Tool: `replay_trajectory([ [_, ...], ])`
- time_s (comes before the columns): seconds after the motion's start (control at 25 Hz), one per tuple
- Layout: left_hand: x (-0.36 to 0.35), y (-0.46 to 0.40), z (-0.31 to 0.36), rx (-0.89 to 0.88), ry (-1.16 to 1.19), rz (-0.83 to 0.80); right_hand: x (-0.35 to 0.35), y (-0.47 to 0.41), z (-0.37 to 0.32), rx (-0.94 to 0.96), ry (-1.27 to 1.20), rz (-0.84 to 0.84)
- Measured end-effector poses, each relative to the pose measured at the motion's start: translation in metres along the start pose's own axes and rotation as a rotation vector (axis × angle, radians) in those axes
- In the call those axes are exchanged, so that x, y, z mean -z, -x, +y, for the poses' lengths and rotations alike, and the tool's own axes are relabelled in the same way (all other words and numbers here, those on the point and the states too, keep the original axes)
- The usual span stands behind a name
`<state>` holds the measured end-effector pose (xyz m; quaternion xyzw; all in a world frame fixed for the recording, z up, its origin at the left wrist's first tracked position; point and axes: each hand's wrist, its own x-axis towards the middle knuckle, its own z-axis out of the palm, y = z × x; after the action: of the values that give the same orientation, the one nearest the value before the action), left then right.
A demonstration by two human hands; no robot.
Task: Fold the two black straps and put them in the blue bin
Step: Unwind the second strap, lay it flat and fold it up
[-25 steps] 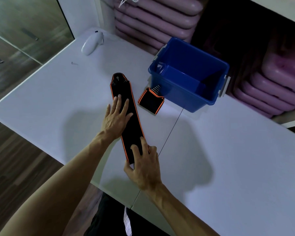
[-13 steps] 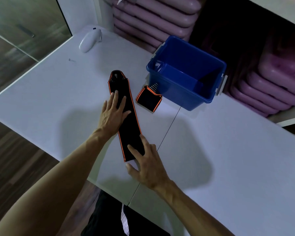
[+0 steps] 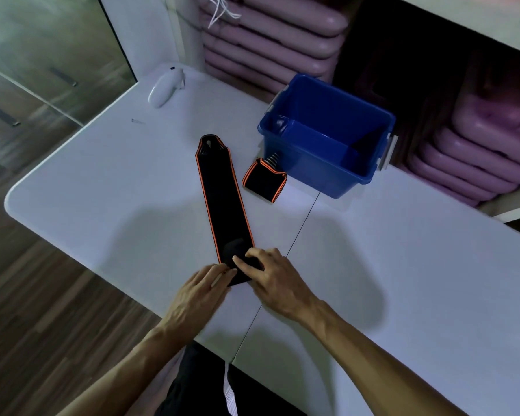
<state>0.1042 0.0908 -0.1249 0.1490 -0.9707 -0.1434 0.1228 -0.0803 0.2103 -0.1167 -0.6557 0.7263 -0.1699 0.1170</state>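
Now both hands meet at the near end of the long black strap with orange edging [image 3: 224, 202] — the left hand [image 3: 197, 291] has slid back from mid-strap, the right hand [image 3: 272, 277] pinches beside it. Fingers closed on the end, lifting it slightly: likely the first fold starting. Strap otherwise flat on the white table [image 3: 102, 211]. Beyond, the second black strap, already folded [image 3: 264, 183], touching the blue plastic bin [image 3: 327, 135] — bin empty.
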Motion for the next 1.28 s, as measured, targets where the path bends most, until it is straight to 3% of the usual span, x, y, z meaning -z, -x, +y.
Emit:
replay_trajectory([
  [0.16, -0.004, -0.005, 0.001, -0.030, -0.047, 0.023, 0.007, 0.004, 0.017, 0.096, 0.005, 0.007],
  [0.44, -0.004, -0.010, 0.006, 0.084, 0.005, 0.014, 0.012, -0.006, 0.022, 0.237, 0.093, 0.049],
  [0.56, 0.004, -0.019, 0.010, 0.177, 0.135, 0.034, 0.018, -0.016, 0.014, 0.123, -0.034, 0.030],
  [0.72, 0.018, -0.047, -0.004, 0.314, 0.238, 0.036, 0.028, -0.042, 0.003, -0.166, -0.328, 0.007],
  [0.88, 0.019, -0.071, -0.017, 0.424, 0.353, 0.075, 0.028, -0.072, 0.005, -0.306, -0.440, -0.014],
  [1.08, 0.011, -0.087, -0.023, 0.514, 0.356, 0.108, 0.028, -0.072, 0.011, -0.369, -0.569, 0.011],
  [1.28, 0.006, -0.085, -0.016, 0.596, 0.351, 0.155, 0.026, -0.075, 0.009, -0.365, -0.537, 0.021],
])
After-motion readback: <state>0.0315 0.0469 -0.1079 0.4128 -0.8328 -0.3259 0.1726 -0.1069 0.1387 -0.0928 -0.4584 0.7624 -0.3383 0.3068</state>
